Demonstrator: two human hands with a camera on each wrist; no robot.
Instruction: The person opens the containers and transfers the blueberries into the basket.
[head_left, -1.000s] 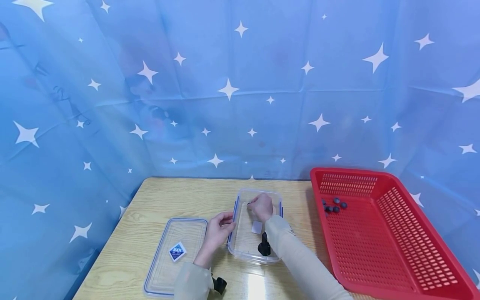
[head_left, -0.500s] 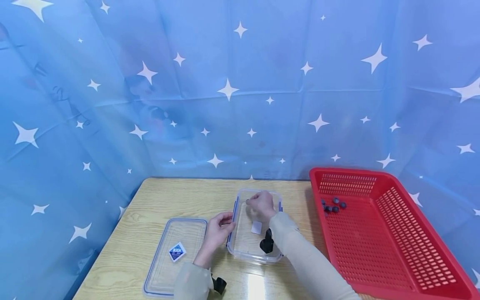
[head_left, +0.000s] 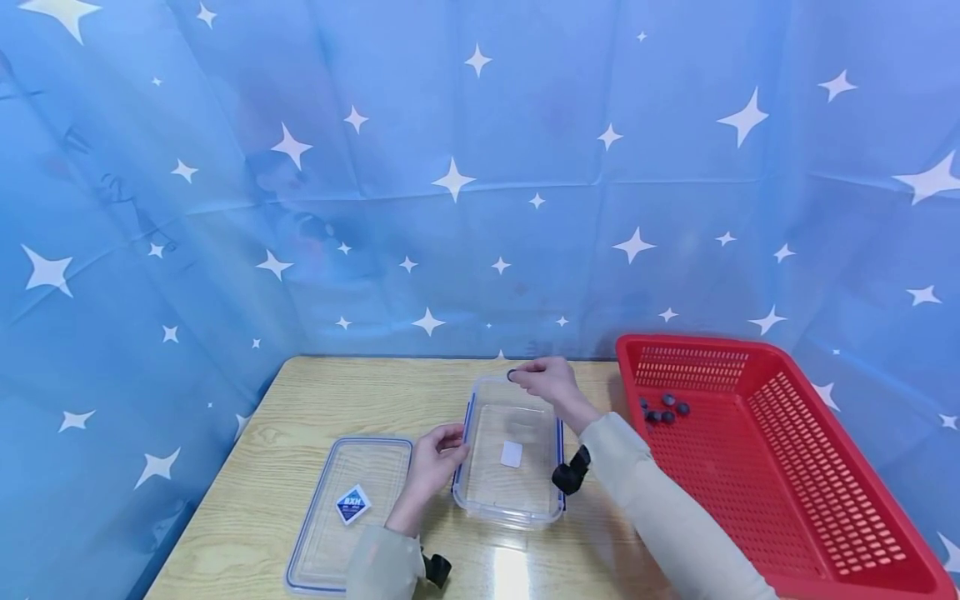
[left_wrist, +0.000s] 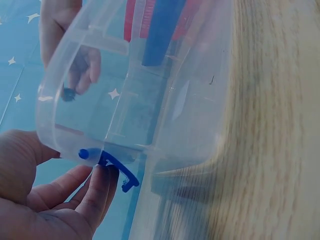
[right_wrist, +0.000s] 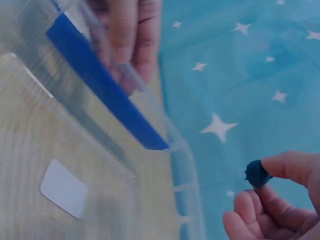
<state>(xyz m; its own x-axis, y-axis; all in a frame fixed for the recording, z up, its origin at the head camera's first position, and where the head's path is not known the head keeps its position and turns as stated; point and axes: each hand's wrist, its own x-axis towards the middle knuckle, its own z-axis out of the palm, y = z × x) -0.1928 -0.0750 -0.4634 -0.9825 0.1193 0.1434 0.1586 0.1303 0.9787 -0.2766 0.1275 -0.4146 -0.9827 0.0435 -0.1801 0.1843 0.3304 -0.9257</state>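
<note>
A clear plastic box (head_left: 489,500) with blue side latches stands uncovered on the table. My left hand (head_left: 435,462) is at its left side, with relaxed fingers touching the wall by a blue latch (left_wrist: 120,170), which hangs outward. Above the box's far edge my right hand (head_left: 550,379) pinches a blueberry (right_wrist: 257,173) between thumb and fingertips. The same hand shows through the clear wall in the left wrist view. A small white square (head_left: 512,454) lies at the box's bottom.
A clear lid (head_left: 318,550) with blue edging and a blue-and-white label (head_left: 353,504) lies left of the box. On the right stands a red basket (head_left: 750,500) with several blueberries (head_left: 667,417) at its far left. A star-patterned curtain (head_left: 480,208) hangs behind the table.
My right hand has risen from inside the box to above its far edge, moving away and rightward with the blueberry. My left hand has stayed at the box's left side.
</note>
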